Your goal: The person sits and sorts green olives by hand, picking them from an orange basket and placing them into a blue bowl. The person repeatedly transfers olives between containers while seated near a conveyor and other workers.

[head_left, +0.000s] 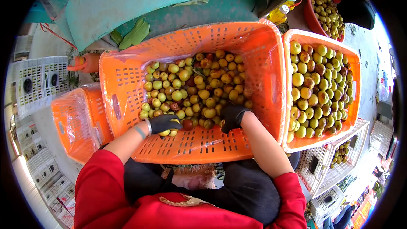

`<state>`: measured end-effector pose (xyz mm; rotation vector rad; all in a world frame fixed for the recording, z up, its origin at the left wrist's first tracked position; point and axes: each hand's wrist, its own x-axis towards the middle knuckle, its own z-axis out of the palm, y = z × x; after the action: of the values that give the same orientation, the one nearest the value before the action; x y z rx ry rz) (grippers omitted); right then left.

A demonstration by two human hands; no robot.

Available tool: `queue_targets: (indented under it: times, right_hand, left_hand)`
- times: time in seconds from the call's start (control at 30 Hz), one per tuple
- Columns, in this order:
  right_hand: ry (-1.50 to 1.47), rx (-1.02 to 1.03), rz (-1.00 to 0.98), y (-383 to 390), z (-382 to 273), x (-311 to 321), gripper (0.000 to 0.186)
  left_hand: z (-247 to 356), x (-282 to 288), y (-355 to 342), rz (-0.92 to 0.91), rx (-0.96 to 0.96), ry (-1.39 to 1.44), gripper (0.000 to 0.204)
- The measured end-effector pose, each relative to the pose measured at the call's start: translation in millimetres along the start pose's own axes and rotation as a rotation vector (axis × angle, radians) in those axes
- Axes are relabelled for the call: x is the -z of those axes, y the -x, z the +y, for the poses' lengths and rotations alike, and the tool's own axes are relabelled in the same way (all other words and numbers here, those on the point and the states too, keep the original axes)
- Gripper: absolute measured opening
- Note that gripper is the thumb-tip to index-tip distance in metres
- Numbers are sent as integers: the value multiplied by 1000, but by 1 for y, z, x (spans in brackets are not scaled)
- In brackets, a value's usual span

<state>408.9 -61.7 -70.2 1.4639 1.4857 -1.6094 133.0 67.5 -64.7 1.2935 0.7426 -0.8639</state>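
Red shirt [178,214] nearest, bottom of frame. Round green-to-brown fruit [204,94] lies loose in the large orange crate [265,72], mid-frame; more fills a second crate [357,76] at right. Gloved left hand [164,124] curls over fruit left of centre; right hand [232,118], fingers bent, sits just right of centre. Cannot tell whether either grips any. Fruit looks light, firm, smooth, probably slippery and easily bruised; best held round its middle, fingertips gentle.
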Motion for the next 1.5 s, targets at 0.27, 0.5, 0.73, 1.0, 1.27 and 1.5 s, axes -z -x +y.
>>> queue_targets:
  times: [0.27, 0.5, 0.73, 1.0, 1.27, 1.5]
  right_hand:
    - [-263, 405, 17, 61, 3, -2, 61]
    - [-1531, 1287, -197, 95, 11, -5, 66]
    - [-1712, 1545, 227, 140, 5, -32, 54]
    - [-1647, 1184, 1307, 214, 89, -205, 48]
    - [-1041, -836, 1405, 113, 111, -316, 41]
    - [-728, -992, 1577, 60, 108, -342, 52]
  left_hand:
    - [22, -33, 56, -251, -144, 1294, 58]
    - [45, -56, 42, -554, -308, 1470, 61]
    - [122, -86, 39, -426, -281, 1107, 66]
    - [232, -217, -45, -830, -263, 641, 34]
    - [195, -181, -38, -207, -713, 240, 30]
    - [70, -86, -99, 560, -298, -679, 47]
